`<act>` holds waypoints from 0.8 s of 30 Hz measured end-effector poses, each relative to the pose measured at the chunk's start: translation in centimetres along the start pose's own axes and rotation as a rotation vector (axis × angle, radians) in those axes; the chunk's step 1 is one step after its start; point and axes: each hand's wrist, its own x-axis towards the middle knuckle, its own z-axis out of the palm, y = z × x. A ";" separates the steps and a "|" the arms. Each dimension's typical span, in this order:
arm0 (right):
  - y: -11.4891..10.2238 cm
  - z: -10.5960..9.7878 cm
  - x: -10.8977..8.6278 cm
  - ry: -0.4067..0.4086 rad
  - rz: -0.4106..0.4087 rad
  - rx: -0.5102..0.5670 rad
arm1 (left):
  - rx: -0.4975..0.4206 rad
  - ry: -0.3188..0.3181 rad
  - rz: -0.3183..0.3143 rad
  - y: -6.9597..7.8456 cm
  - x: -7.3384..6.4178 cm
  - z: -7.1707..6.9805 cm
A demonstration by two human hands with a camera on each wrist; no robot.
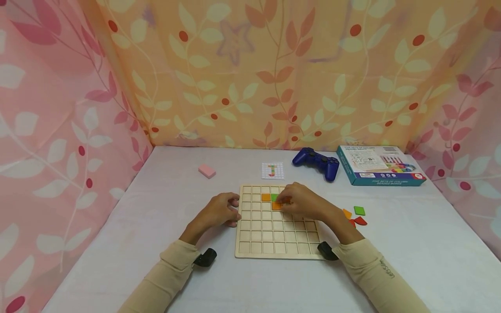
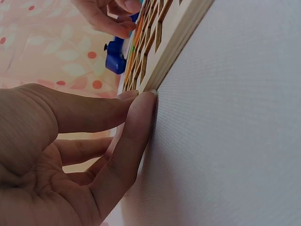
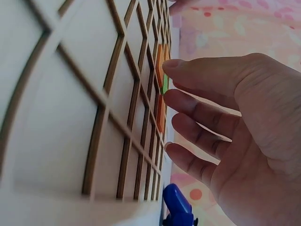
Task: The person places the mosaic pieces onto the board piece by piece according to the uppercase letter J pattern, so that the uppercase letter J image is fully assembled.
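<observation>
A light wooden grid board lies on the white-covered table. At its left edge my left hand pinches the rim between thumb and fingertips, seen close up in the left wrist view. My right hand is over the upper part of the board, fingers slightly bent, fingertips at the coloured tiles. Set in the cells are an orange tile, a green tile and a lower orange tile. Another orange piece shows partly behind the fingers. In the right wrist view, the thumb touches an orange tile.
Right of the board lie a loose green tile, a red piece and an orange piece. Behind it are a pattern card, a blue game controller and a boxed set. A pink block lies at back left.
</observation>
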 end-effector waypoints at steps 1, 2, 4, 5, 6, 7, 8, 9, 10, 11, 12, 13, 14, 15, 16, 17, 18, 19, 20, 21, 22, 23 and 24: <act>0.2 -0.1 -0.3 0.010 -0.007 -0.003 | 0.000 0.000 -0.001 0.0 0.0 0.0; 0.5 -0.2 -0.5 0.017 -0.001 0.000 | -0.001 0.001 -0.002 0.0 0.0 0.0; 1.0 -0.4 -1.1 0.026 0.023 -0.001 | 0.003 0.004 -0.006 0.0 0.0 0.1; 1.2 -0.5 -1.4 0.029 0.037 -0.001 | 0.006 0.006 -0.005 0.0 0.0 0.1; 1.5 -0.7 -1.7 0.030 0.054 0.006 | 0.008 0.007 -0.003 0.0 0.0 0.1; 1.7 -0.9 -2.1 0.030 0.073 0.018 | 0.010 0.009 -0.002 0.1 0.0 0.1; 2.0 -1.1 -2.4 0.030 0.099 0.031 | 0.012 0.009 0.000 0.1 -0.1 0.1; 2.2 -1.3 -2.9 0.032 0.118 0.039 | 0.014 0.009 0.000 0.1 -0.1 0.1; 2.5 -1.5 -3.3 0.036 0.133 0.046 | 0.014 0.010 0.000 0.1 -0.1 0.1; 2.7 -1.8 -3.8 0.041 0.148 0.052 | 0.013 0.009 -0.001 0.1 -0.1 0.1; 3.0 -2.0 -4.2 0.048 0.162 0.056 | 0.013 0.009 -0.001 0.1 -0.2 0.1; 3.3 -2.2 -4.7 0.055 0.174 0.057 | 0.012 0.009 -0.002 0.2 -0.2 0.1; 3.6 -2.4 -5.1 0.062 0.184 0.049 | 0.009 0.007 0.000 0.2 -0.2 0.1; 3.8 -2.6 -5.6 0.070 0.189 0.042 | 0.009 0.008 0.000 0.2 -0.2 0.1; 4.1 -2.8 -6.0 0.078 0.193 0.033 | 0.009 0.008 0.000 0.2 -0.2 0.1; 4.5 -3.0 -6.4 0.083 0.201 0.025 | 0.007 0.008 0.000 0.2 -0.2 0.0; 4.8 -3.2 -6.9 0.085 0.212 0.019 | 0.007 0.009 0.001 0.2 -0.2 0.0; 5.1 -3.4 -7.3 0.087 0.226 0.013 | 0.005 0.008 0.000 0.1 -0.2 0.0; 5.4 -3.6 -7.7 0.088 0.241 0.007 | 0.004 0.008 -0.001 0.1 -0.1 0.0; 5.7 -3.8 -8.1 0.086 0.258 0.005 | 0.006 0.007 -0.003 0.1 -0.1 0.0; 6.0 -4.0 -8.5 0.087 0.274 -0.001 | 0.006 0.006 -0.003 0.0 0.0 0.0; 6.3 -4.2 -9.0 0.083 0.293 0.001 | 0.006 0.003 -0.001 0.0 -0.1 0.0; 6.6 -4.4 -9.4 0.083 0.311 0.005 | 0.006 0.002 0.000 0.0 0.0 0.0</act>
